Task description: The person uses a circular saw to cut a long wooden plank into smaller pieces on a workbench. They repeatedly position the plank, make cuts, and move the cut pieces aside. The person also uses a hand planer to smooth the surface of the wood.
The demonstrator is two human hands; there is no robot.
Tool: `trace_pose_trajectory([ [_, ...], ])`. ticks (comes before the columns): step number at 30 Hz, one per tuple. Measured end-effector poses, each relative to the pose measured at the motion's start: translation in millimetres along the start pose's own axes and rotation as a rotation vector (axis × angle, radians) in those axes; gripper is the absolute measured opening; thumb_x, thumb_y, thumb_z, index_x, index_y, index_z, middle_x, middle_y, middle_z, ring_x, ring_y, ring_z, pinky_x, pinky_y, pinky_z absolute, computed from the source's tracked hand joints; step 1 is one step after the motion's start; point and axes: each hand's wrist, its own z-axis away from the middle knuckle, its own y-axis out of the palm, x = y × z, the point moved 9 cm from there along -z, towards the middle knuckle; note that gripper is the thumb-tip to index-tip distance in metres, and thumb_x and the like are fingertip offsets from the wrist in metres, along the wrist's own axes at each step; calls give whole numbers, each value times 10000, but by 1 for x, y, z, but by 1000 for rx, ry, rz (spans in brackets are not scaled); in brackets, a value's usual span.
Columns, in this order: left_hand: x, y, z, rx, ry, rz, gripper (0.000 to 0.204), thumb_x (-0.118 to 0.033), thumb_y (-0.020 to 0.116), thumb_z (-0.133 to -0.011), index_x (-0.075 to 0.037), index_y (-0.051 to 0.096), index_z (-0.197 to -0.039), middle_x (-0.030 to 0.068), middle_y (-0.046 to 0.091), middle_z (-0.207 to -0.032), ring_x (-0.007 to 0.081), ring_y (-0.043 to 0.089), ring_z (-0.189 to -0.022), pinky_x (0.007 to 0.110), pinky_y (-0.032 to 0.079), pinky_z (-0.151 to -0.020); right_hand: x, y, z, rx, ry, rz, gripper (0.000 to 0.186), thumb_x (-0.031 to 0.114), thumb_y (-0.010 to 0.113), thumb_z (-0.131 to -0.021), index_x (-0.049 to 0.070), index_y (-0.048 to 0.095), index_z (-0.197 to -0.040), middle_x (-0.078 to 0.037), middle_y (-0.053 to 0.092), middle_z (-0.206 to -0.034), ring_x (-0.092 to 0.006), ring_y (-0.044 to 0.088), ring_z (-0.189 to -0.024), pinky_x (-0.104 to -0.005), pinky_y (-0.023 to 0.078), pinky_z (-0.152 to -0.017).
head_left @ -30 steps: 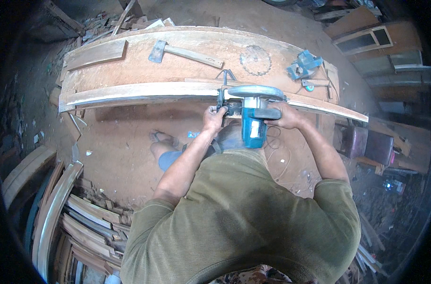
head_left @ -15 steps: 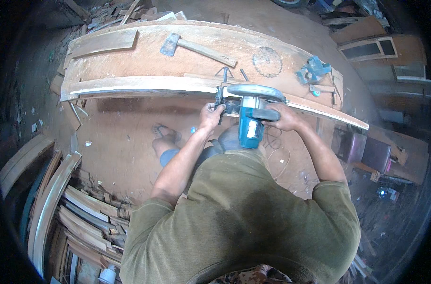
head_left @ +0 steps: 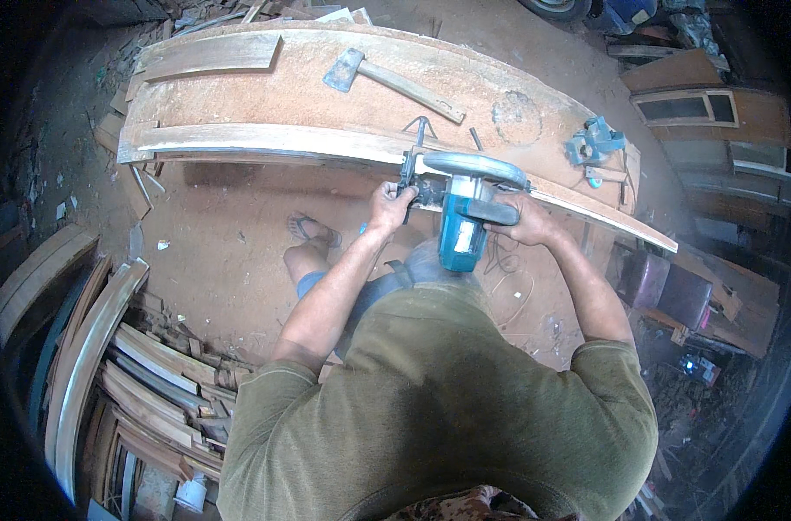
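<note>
The circular saw (head_left: 461, 233) sits at the middle of the frame, across the long pale board (head_left: 265, 137) that runs along the near edge of the tabletop (head_left: 239, 100). The right hand (head_left: 519, 219) has its fingers curled round the saw's rear handle, partly hidden by the tool; that closed grip probably carries most of the control. The left hand (head_left: 390, 207) has its fingers closed in a pinch on the dark metal base at the saw's left end, apparently to steady it and keep it level on the narrow wood. Both forearms reach up from the lower half of the frame, one on each side of the motor, which seems to balance the load.

A hatchet (head_left: 410, 89) lies at the upper centre, a toothed saw blade (head_left: 516, 117) lies flat to its right, and a blue tool (head_left: 595, 141) rests near the tabletop's right end. A short plank (head_left: 213, 59) lies at the upper left. All stand apart from the saw, seemingly pushed back to leave the near edge for the board.
</note>
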Motion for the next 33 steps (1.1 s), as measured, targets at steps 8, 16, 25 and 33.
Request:
trace_pose_trajectory([
  [8,-26,-27,10,3,0,64,257,-182,778,-869,-12,612,-966,12,657,-807,61,550,-659,249,446,-559,25,9,-19,-19,-45,-76,244,204,809,-812,53,638,-899,-142,694,-909,-341,663,-889,-434,501,-799],
  [16,-34,-57,8,1,-33,37,250,-190,779,-869,-22,614,-954,6,645,-781,52,538,-642,239,425,-533,49,16,-39,-6,5,41,262,214,812,-805,47,621,-867,-134,677,-860,-340,653,-852,-439,494,-784],
  [25,-28,-93,-8,-18,-5,-1,239,-184,776,-878,-23,610,-939,8,640,-737,56,535,-584,253,416,-487,79,27,-60,1,-12,8,251,212,808,-820,48,627,-878,-124,676,-869,-321,655,-878,-436,495,-792],
  [33,-47,-118,-3,20,-10,110,256,-166,758,-887,-3,596,-1000,41,675,-772,76,584,-606,238,461,-527,98,38,-80,7,-23,5,242,212,807,-825,53,632,-878,-119,681,-875,-312,652,-858,-423,495,-780],
])
